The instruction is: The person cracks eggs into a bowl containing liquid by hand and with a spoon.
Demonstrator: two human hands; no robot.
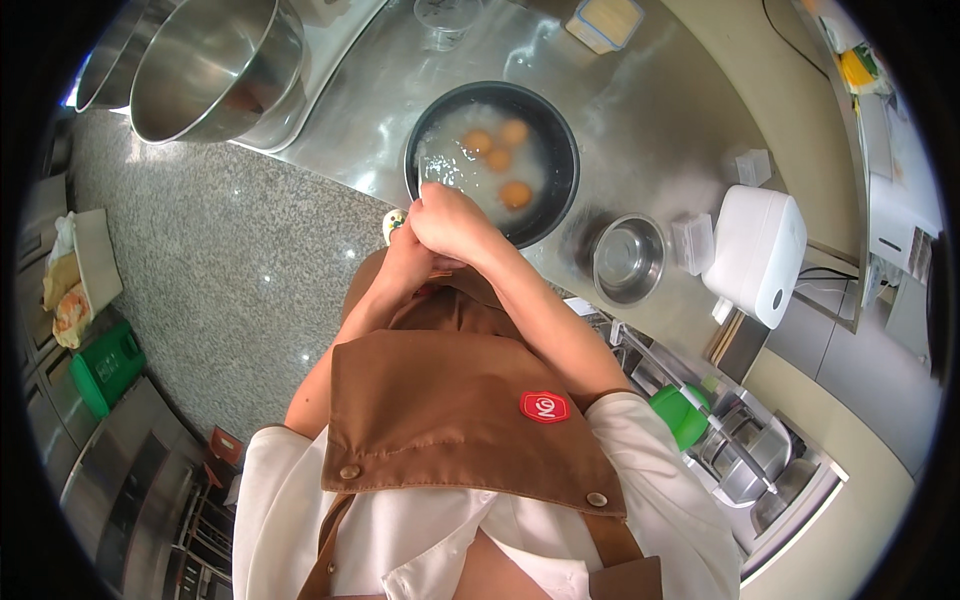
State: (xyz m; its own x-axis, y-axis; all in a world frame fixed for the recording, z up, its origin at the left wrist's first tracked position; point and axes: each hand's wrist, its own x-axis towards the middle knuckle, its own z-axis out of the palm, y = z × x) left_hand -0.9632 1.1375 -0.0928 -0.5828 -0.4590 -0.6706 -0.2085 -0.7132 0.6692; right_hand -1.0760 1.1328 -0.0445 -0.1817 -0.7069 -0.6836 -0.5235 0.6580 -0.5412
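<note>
A round dark pan holds several egg yolks in a cloudy, pale liquid. My right hand is at the pan's near left rim, fingers curled. A thin pale edge shows just beyond its fingertips inside the pan; whether the hand holds it cannot be told. Lower and to the left, my left hand touches the right one, its fingers mostly hidden. Right of the pan stands a small round steel bowl on the steel worktop.
Large steel mixing bowls stand at upper left. A lidded plastic box and a clear container lie beyond the pan. At right are a white appliance and small clear boxes. A decorated white shoe shows beside the worktop's edge.
</note>
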